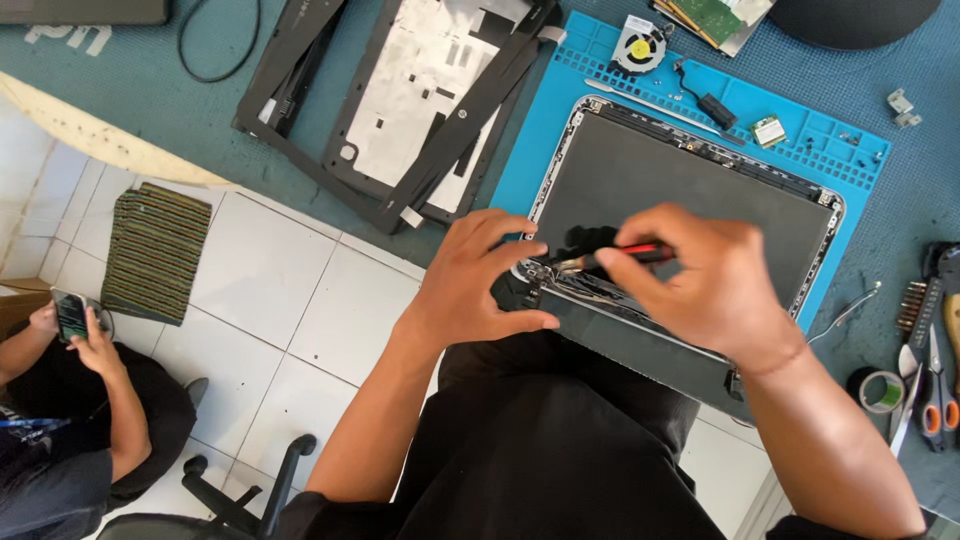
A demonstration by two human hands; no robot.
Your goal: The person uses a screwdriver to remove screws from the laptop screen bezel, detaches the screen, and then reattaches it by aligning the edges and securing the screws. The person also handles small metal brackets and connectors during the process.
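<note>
Right hand closed around a red-and-black screwdriver, tip down at the hinge corner of the dark laptop lid panel. Left hand half curled, fingers bent, thumb out, resting on that same corner, gripping nothing I can make out. Panel lies on a blue work mat on the bench. Black bezel frames sit left of the mat, a small fan at its top edge. Scissors and tape roll far right.

Screwdriver tip too small to tell; right hand hides handle end; scissors cut off.
</note>
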